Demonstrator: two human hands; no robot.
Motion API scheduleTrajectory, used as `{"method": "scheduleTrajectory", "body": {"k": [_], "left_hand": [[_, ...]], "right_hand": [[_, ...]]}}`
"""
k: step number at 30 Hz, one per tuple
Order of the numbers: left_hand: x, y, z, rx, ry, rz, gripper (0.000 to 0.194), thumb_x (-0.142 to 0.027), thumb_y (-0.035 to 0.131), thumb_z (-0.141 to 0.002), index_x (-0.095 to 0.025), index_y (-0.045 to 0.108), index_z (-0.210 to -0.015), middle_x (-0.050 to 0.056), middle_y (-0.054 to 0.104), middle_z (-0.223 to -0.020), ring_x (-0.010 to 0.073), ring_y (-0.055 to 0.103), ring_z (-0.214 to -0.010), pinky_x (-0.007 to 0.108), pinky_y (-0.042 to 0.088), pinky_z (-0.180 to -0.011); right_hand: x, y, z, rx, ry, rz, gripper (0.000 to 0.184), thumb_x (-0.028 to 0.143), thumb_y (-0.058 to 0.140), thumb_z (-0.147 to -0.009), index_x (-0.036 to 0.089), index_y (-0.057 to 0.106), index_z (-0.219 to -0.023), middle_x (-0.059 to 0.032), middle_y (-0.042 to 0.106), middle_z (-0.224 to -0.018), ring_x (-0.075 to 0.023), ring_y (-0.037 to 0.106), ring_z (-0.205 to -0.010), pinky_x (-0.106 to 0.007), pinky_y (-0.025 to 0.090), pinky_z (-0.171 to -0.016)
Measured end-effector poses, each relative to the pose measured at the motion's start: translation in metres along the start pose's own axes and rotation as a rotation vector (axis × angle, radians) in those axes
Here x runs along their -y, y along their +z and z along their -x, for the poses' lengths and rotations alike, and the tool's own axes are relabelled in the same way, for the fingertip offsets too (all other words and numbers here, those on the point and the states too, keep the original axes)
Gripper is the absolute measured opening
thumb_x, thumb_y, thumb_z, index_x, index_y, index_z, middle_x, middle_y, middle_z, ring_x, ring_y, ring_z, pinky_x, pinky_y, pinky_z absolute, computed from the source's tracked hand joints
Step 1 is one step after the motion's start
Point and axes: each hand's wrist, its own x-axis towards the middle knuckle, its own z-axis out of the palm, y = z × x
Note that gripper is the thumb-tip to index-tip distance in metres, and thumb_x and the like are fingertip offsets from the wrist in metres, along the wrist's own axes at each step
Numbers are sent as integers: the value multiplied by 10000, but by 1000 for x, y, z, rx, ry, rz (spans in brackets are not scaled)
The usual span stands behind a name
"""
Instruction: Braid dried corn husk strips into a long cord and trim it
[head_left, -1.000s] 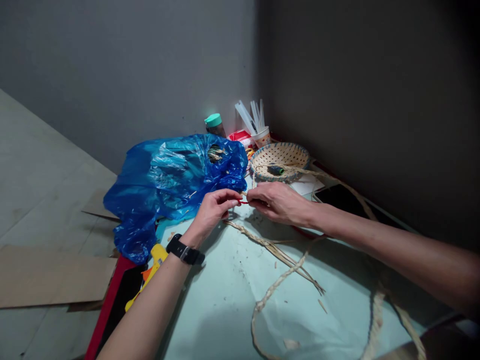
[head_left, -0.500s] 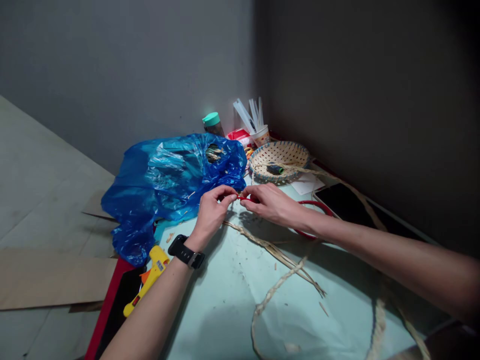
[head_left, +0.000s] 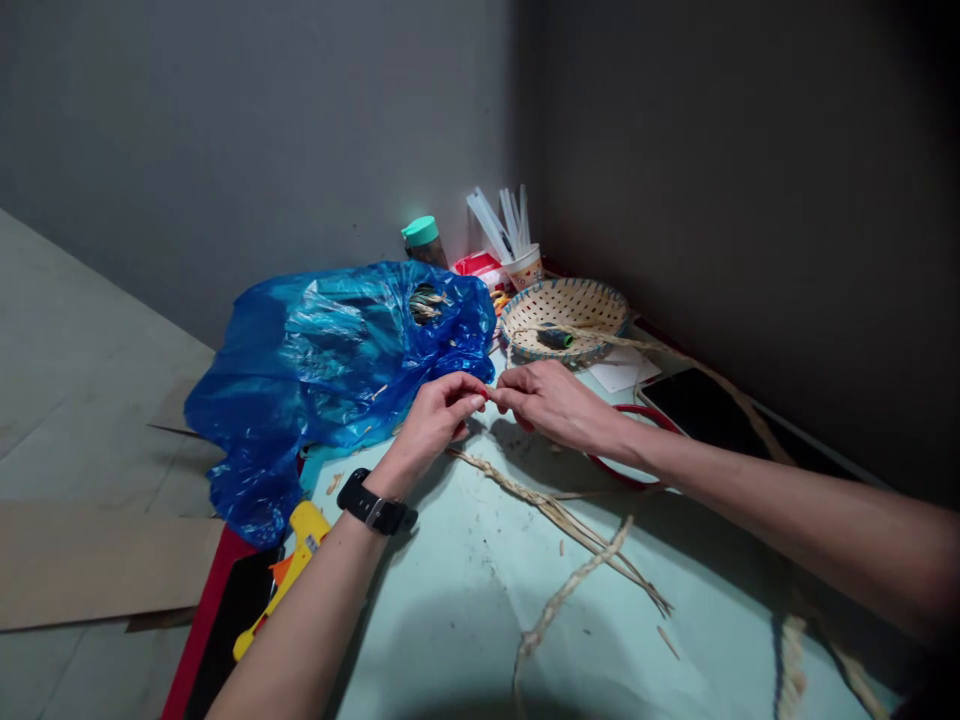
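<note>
Over pale sheet point(head_left: 450, 600), left hand point(head_left: 435, 425): pinches red strand point(head_left: 482, 395), apparently working it.
Right hand point(head_left: 555, 405): fingertips meet it, grip unclear.
Next pinch: likely needs steadiness.

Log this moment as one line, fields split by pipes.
left hand: fingers pinching red piece | right hand: fingers at it, grip unclear | frayed braid: on table, nearer camera | basket: beyond hands, dark spool inside

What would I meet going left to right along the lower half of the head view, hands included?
Cardboard, glue gun, watch, left hand, right hand, flat black device.
</note>
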Motion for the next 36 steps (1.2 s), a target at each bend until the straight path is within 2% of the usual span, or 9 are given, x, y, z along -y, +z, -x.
{"method": "scheduleTrajectory", "body": {"k": [4, 7, 12, 19, 23, 26, 31, 34, 36], "left_hand": [[-1, 0, -3, -7, 18, 56, 149, -258, 636, -776, -153, 629, -881, 9, 585, -778, 39, 403, -480, 168, 342, -413], [-3, 2, -4, -13, 4, 64, 141, -241, 626, -780, -150, 628, -889, -10, 556, -733, 39, 389, -483, 159, 331, -406], [0, 8, -6, -90, -27, 86, 125, -250, 646, -765, -153, 595, -825, -38, 525, -648, 31, 348, -444, 146, 277, -375], [8, 12, -6, -144, -17, 198, 196, -279, 700, -728, -145, 584, -811, -46, 524, -618, 35, 405, -442, 143, 314, -372], [7, 10, -6, -155, -46, 172, 170, -257, 683, -723, -126, 598, -791, 18, 627, -704, 65, 528, -486, 162, 389, -397], [8, 10, -6, -175, -38, 153, 145, -246, 665, -732, -126, 600, -782, 17, 633, -697, 56, 520, -458, 155, 367, -384], [12, 13, -6, -211, -18, 126, 114, -246, 627, -765, -147, 575, -744, -24, 573, -584, 53, 488, -435, 149, 345, -388], [14, 14, -4, -215, -30, 145, 99, -241, 604, -778, -153, 563, -756, -26, 570, -609, 50, 480, -442, 150, 342, -390], [13, 16, -4, -221, -47, 159, 94, -240, 603, -775, -156, 560, -770, -22, 578, -656, 43, 467, -446, 149, 333, -383]], "right_hand": [[-6, 0, -5, 33, 47, -188, 279, 281, 439, -866, 150, 602, -682, 9, 564, -491, -103, 477, -441, -230, 319, -508], [-10, 1, -8, 31, 88, -235, 272, 280, 433, -855, 151, 578, -665, 10, 549, -480, -104, 470, -423, -232, 316, -480], [-12, 5, -11, 27, 70, -214, 257, 243, 424, -852, 152, 565, -658, 8, 558, -484, -99, 461, -436, -236, 311, -509], [-10, 9, -11, 72, 1, -185, 246, 226, 423, -870, 150, 583, -700, 12, 566, -501, -103, 468, -469, -239, 290, -524], [-14, 7, -12, -1, -78, -95, 241, 211, 437, -873, 158, 598, -702, 11, 597, -546, -104, 497, -519, -232, 302, -556], [-16, 6, -13, -58, -112, -39, 248, 203, 450, -869, 157, 593, -671, 6, 606, -573, -106, 498, -545, -236, 299, -570], [-15, 7, -18, 78, -102, -168, 277, 248, 432, -887, 155, 574, -667, 9, 594, -544, -108, 511, -515, -231, 323, -563], [-14, 3, -22, 120, -117, -45, 270, 249, 439, -882, 156, 587, -676, -13, 617, -601, -126, 530, -570, -238, 327, -583], [-12, -1, -23, 70, -129, 143, 225, 264, 473, -867, 159, 638, -755, -49, 647, -717, -166, 556, -690, -257, 335, -632]]}}
